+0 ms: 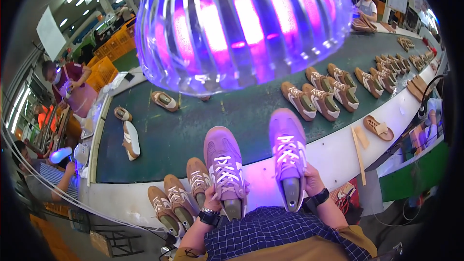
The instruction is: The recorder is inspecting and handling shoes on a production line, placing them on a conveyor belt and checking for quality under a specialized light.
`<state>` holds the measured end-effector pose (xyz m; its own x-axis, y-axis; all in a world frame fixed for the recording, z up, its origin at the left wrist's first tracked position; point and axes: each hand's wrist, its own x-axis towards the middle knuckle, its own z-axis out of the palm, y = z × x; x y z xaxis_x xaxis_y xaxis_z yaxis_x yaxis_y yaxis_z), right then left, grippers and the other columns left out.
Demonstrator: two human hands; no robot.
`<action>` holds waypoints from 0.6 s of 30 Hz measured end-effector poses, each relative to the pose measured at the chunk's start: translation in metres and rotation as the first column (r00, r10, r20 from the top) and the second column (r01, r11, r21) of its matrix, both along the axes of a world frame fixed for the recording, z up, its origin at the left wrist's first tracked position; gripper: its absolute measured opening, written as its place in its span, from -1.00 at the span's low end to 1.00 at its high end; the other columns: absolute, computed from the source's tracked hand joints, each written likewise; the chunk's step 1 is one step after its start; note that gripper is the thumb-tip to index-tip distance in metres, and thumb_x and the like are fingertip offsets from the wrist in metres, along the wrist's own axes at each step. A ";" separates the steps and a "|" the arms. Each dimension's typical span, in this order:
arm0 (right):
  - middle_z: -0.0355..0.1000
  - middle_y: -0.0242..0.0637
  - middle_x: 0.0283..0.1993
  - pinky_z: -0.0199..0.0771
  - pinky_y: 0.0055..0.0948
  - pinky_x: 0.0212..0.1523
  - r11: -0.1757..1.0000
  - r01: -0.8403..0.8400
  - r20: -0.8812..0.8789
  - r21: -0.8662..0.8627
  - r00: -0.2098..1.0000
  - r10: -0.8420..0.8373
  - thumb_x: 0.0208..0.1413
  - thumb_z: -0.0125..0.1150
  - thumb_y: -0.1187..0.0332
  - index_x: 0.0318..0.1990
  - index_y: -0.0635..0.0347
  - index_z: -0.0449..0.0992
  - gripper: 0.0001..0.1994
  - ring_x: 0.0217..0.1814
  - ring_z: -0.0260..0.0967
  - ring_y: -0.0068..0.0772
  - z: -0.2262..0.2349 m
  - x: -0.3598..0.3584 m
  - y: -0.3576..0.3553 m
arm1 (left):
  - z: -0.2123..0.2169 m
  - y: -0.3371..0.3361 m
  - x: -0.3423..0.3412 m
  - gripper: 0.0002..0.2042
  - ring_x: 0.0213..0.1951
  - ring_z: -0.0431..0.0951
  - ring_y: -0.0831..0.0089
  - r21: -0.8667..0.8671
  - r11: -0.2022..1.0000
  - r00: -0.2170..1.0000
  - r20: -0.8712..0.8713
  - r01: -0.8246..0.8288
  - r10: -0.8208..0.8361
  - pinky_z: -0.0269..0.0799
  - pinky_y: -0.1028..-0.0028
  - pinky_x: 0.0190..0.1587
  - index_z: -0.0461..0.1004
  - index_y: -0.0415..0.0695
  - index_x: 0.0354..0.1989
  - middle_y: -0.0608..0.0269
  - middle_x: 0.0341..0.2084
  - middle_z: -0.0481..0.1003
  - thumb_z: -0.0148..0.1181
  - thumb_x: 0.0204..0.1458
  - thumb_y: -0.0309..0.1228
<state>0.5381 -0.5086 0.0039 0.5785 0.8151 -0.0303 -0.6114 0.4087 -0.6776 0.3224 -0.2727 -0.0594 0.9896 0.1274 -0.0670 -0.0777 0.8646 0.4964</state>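
Brown shoes (227,164) (288,152) (one per closed grip) sit under a purple lamp (241,24), beside the conveyor belt (232,116).

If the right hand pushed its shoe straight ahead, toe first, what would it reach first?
Probably the dark green conveyor belt. The right hand holds a laced shoe whose toe already meets the belt's near edge; the belt just ahead looks free, though depth is unclear.

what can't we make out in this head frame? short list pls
- Left hand: fingers wrap behind the left shoe, so the grip is hidden.
- Right hand: mostly behind the right shoe.
- Belt under the purple lamp: the lamp blocks it.
- True colour of both held shoes: washed out by purple light.
- Far shoes toward the right rim: too small, bent by fisheye.
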 end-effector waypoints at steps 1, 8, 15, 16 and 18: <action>0.30 -0.12 0.09 0.27 -0.33 0.17 0.998 -0.046 -0.042 -0.043 0.998 0.044 -0.22 0.34 0.28 0.17 0.40 0.14 -0.23 0.09 0.32 -0.26 0.008 -0.004 0.007 | 0.005 -0.003 0.004 -0.11 -0.12 0.42 0.03 -0.016 1.000 0.999 -0.042 0.005 -0.005 0.43 0.16 -0.09 0.12 -0.35 0.14 -0.18 -0.11 0.34 0.03 -0.18 0.24; 0.33 -0.11 0.07 0.27 -0.35 0.18 0.934 -0.338 -0.131 0.118 0.927 0.352 0.14 -0.01 0.26 0.12 0.36 0.25 -0.55 0.09 0.31 -0.30 0.017 -0.020 0.042 | 0.003 -0.010 0.015 -0.15 -0.08 0.42 0.01 -0.001 0.992 0.991 0.039 0.126 -0.126 0.38 0.16 -0.03 0.16 -0.33 0.12 -0.21 -0.08 0.34 -0.05 -0.13 0.23; 0.30 0.01 0.07 0.25 -0.23 0.17 0.897 -0.440 -0.245 0.045 0.866 0.437 -0.02 0.12 0.09 0.15 0.42 0.18 -0.33 0.10 0.30 -0.16 0.008 -0.029 0.051 | 0.008 -0.017 0.019 -0.17 -0.09 0.42 0.01 -0.007 0.999 0.998 0.054 0.042 -0.041 0.38 0.15 -0.02 0.18 -0.34 0.11 -0.20 -0.10 0.36 -0.08 -0.13 0.22; 0.31 0.02 0.06 0.27 -0.24 0.15 0.860 -0.478 -0.260 0.176 0.821 0.509 -0.03 0.13 0.08 0.14 0.42 0.18 -0.33 0.08 0.31 -0.16 0.008 -0.031 0.052 | 0.009 -0.018 0.019 -0.18 -0.09 0.43 0.01 -0.007 1.000 0.998 0.056 0.031 -0.030 0.37 0.15 -0.02 0.19 -0.34 0.11 -0.19 -0.10 0.36 -0.08 -0.13 0.21; 0.32 0.02 0.05 0.28 -0.24 0.14 0.863 -0.468 -0.272 0.188 0.820 0.504 -0.03 0.13 0.08 0.13 0.42 0.19 -0.33 0.07 0.32 -0.16 0.008 -0.033 0.053 | 0.011 -0.018 0.019 -0.18 -0.09 0.43 0.01 -0.005 1.000 0.998 0.056 0.011 -0.011 0.37 0.15 -0.02 0.19 -0.34 0.10 -0.19 -0.10 0.36 -0.09 -0.12 0.21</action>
